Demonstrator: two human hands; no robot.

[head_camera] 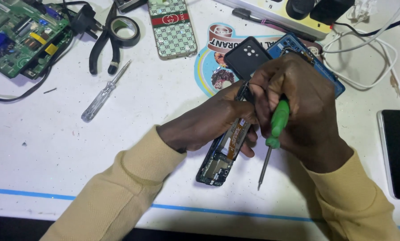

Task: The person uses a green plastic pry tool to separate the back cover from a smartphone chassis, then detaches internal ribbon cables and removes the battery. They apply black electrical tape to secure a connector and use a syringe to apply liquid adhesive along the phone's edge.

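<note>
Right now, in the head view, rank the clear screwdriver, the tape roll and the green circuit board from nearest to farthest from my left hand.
From the left hand:
1. Clear screwdriver, lying on the table to the hand's left.
2. Tape roll, farther up and left, beside the black pliers.
3. Green circuit board, in the top left corner, farthest.

Single head view: looks steeply down, close over the tabletop [53, 147], near edge along the frame's bottom.
</note>
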